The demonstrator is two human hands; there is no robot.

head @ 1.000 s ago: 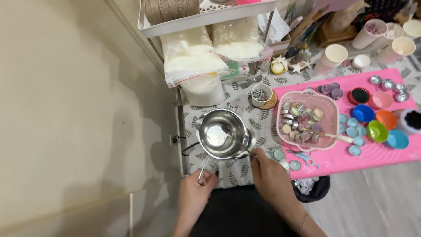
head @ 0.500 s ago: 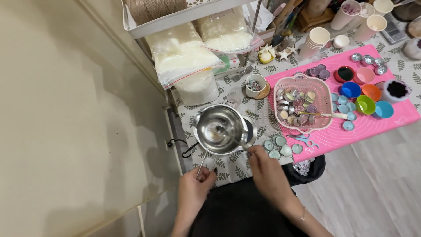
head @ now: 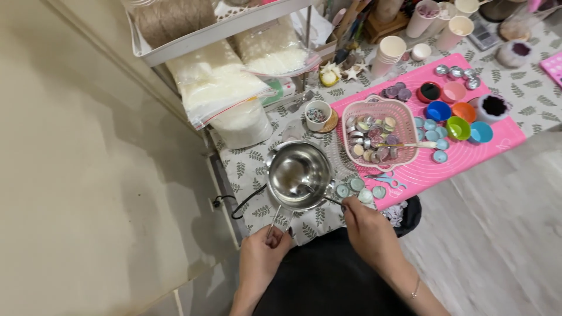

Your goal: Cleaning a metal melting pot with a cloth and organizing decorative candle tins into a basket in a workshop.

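A shiny steel pot (head: pixel 298 174) stands near the table's front edge with liquid in it. Its wire handle (head: pixel 278 217) points toward me, and my left hand (head: pixel 264 250) grips the end of that handle. My right hand (head: pixel 364 221) holds a thin stirring stick (head: pixel 328 199) whose tip reaches into the pot. Several small pale blue tealight cups (head: pixel 358 188) lie just right of the pot, beside my right hand.
A pink basket (head: pixel 380 133) of tealights sits on a pink mat (head: pixel 468 153) with coloured cups (head: pixel 458 127). Bags of white wax flakes (head: pixel 216 88) hang off a white shelf (head: pixel 193 41) behind the pot. A black cable (head: pixel 237 205) trails off the left edge.
The view has shifted, so the table sits further right and up in frame. Both hands stay at the pot, left on the handle, right with the stick.
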